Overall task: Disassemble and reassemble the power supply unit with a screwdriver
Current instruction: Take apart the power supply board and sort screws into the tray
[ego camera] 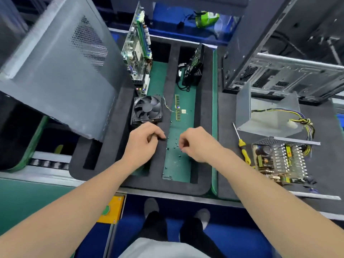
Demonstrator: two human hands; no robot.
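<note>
A black foam tray (167,187) held tiny screws (175,145) at its centre. The left hand (143,144) and right hand (199,144) hovered there, fingers curled; whether they pinched anything was too small to tell. At three o'clock lay the screwdriver (242,146) beside the opened power supply (279,161).

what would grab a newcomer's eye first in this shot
The left hand and right hand meet at centre, fingers curled, by small screws scattered in the green tray slot. To the right sits the opened power supply unit, its circuit board exposed, with a yellow-handled screwdriver lying beside it. A big grey case panel leans at far left.
</note>
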